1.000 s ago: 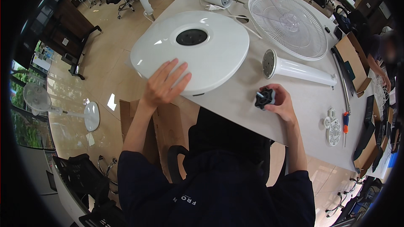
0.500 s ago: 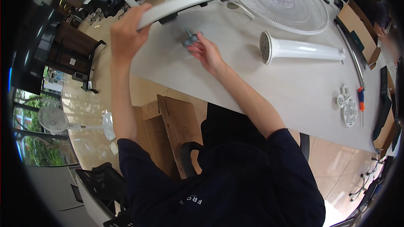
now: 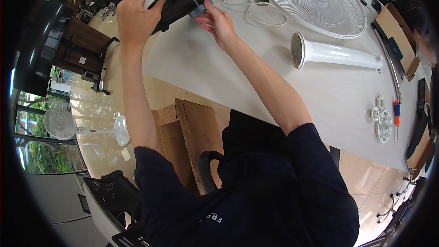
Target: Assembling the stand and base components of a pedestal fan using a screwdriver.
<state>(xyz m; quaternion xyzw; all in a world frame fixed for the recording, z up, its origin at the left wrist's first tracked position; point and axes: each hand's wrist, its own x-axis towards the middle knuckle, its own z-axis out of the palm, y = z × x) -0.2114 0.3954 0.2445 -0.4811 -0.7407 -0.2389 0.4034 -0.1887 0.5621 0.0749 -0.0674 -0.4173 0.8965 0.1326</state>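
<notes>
My left hand (image 3: 136,22) grips the rim of a round fan base (image 3: 183,1), white on top with a ribbed black underside. The base is held up tilted above the table's far left part, its underside turned toward me. Between the fingertips of my right hand (image 3: 220,26) is a grey knob screw (image 3: 197,11), its threaded shank pointing at the middle of the underside. Whether the shank enters a hole there I cannot tell. To the right of my right hand, a white fan column (image 3: 340,55) lies on its side.
A clear-bladed fan grille (image 3: 315,0) and white cable (image 3: 270,22) lie at the back. At right are white plastic parts (image 3: 383,126), an orange-and-blue screwdriver (image 3: 397,115), a metal tube (image 3: 392,71) and a cardboard box (image 3: 398,32). Another open carton (image 3: 199,128) stands on the floor beside me.
The fan base has been tipped so that its black underside now shows. My right hand has moved up and away from me, bringing the knob screw to the underside.
</notes>
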